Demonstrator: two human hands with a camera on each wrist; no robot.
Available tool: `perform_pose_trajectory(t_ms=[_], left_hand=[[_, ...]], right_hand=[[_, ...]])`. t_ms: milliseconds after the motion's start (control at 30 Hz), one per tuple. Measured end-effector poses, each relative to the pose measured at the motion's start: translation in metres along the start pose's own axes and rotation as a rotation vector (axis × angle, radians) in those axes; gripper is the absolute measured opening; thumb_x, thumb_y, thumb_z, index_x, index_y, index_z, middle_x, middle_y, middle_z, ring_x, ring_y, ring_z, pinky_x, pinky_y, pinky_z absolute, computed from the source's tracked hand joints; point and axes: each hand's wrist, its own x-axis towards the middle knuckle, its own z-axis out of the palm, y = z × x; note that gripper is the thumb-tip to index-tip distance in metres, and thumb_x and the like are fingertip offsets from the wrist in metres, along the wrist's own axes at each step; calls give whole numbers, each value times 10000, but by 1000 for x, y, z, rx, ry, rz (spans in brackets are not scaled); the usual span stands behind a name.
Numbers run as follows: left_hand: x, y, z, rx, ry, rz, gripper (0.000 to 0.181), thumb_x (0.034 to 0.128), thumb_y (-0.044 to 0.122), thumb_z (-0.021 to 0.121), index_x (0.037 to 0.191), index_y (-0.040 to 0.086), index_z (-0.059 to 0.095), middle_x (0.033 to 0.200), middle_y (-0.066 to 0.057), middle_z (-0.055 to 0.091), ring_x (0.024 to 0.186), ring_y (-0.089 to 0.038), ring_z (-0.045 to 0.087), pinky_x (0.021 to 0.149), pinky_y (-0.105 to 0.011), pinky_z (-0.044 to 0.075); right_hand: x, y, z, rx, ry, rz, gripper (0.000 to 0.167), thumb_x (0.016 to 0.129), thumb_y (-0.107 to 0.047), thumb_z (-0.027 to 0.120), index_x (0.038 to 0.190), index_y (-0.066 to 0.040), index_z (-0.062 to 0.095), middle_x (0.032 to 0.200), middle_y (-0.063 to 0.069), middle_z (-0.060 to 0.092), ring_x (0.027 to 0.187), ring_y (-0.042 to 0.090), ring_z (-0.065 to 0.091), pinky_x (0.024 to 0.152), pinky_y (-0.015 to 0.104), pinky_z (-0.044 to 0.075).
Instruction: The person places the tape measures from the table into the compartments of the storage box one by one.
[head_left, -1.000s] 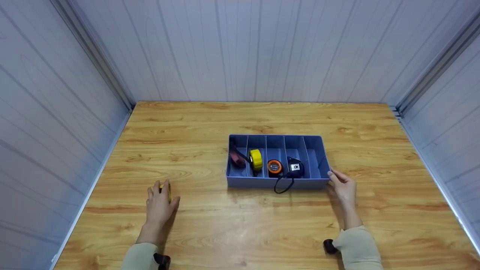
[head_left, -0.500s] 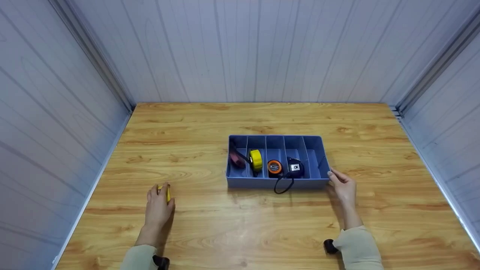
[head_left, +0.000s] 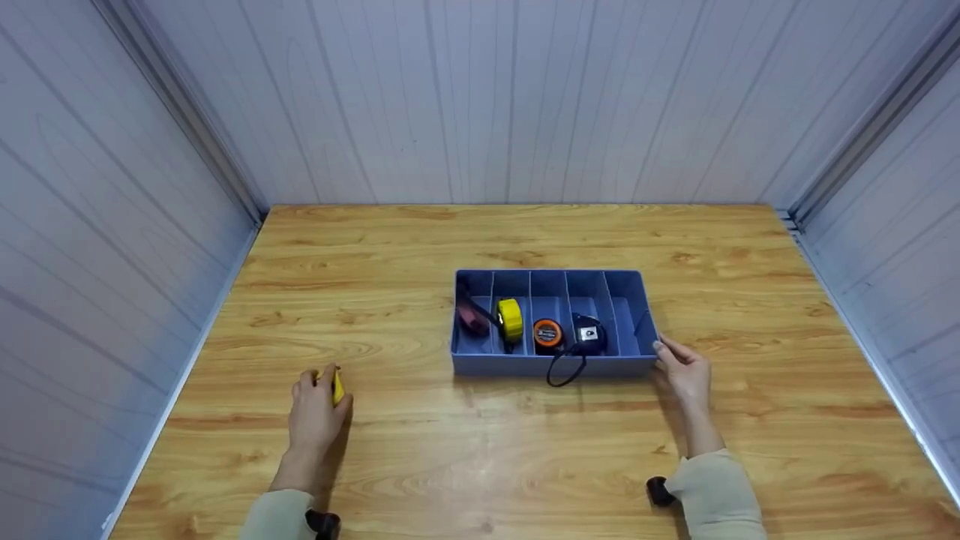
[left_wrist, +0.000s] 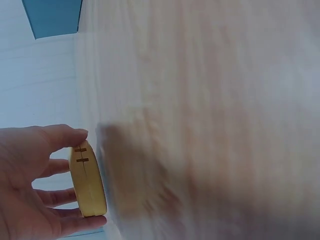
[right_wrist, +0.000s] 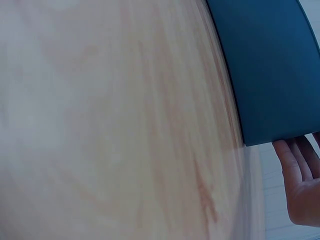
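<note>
My left hand [head_left: 313, 412] is on the left part of the wooden table, holding a yellow tape measure [head_left: 337, 387] between thumb and fingers. The left wrist view shows that tape measure [left_wrist: 89, 182] on edge, just over or against the tabletop; I cannot tell which. At the right, my right hand [head_left: 686, 381] pinches the front right corner of a blue divided box [head_left: 555, 367], thumb at its rim. From left to right the box's compartments hold a dark red tape measure [head_left: 471, 320], a yellow one [head_left: 510, 319], an orange-and-black one [head_left: 548, 334] and a black one [head_left: 590, 334].
A black wrist strap [head_left: 564, 381] hangs over the box's front wall. The wooden table [head_left: 480, 457] is bounded by pale panel walls [head_left: 480, 105] at the back and both sides. Dark devices [head_left: 660, 491] sit by both sleeves.
My left hand has drawn slightly toward me, its fingers closer about the yellow tape measure, more of which now shows. The right hand and the box hold their place.
</note>
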Motion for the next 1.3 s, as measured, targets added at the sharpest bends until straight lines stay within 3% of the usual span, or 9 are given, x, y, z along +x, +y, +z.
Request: perform_pose_trajectory(t_ms=[333, 633, 933, 1067, 1167, 1300], left_hand=[[1, 18, -4, -10, 69, 38, 531, 784, 152, 658, 1247, -26, 468, 1160, -276, 399, 1052, -414, 375, 714, -525, 439], [6, 34, -6, -29, 92, 70, 530, 783, 169, 666, 1245, -12, 481, 1134, -248, 420, 1045, -388, 385, 702, -511, 448], [14, 56, -9, -47, 123, 106, 515, 785, 201, 664, 1230, -3, 502, 1097, -217, 442, 1007, -356, 411, 708, -486, 447], [17, 66, -8, -61, 134, 105, 508, 780, 211, 670, 1217, 2, 516, 1097, -207, 447, 1002, -346, 419, 718, -478, 449], [18, 74, -7, -62, 150, 117, 513, 772, 215, 680, 1210, 1, 523, 1086, -206, 452, 989, -349, 428, 717, -471, 452], [19, 84, -5, -64, 172, 134, 522, 767, 232, 687, 1209, 5, 526, 1072, -196, 457, 983, -345, 435, 699, -465, 462]], right_hand=[[-1, -1, 1, -40, 7, -25, 335, 816, -106, 623, 1099, 70, 584, 728, -248, 584, 724, -66, 560, 645, 154, 473], [0, -1, 0, -35, 12, -17, 378, 795, -153, 661, 1091, 70, 587, 849, -122, 629, 708, -51, 569, 642, 172, 483], [-2, -3, 0, -96, 26, -6, 311, 814, -131, 633, 1085, 21, 615, 868, -134, 600, 739, -89, 538, 656, 140, 462], [-1, 0, 0, -58, 9, -11, 343, 807, -149, 646, 1093, 35, 604, 913, -62, 625, 741, -53, 558, 647, 176, 482], [4, 10, -2, -5, -1, -19, 331, 787, -196, 671, 1071, -27, 642, 911, -49, 640, 732, -15, 581, 626, 189, 490], [14, 29, -4, 43, -11, -18, 225, 763, -270, 693, 981, -214, 700, 858, -118, 634, 704, 12, 606, 595, 193, 495]])
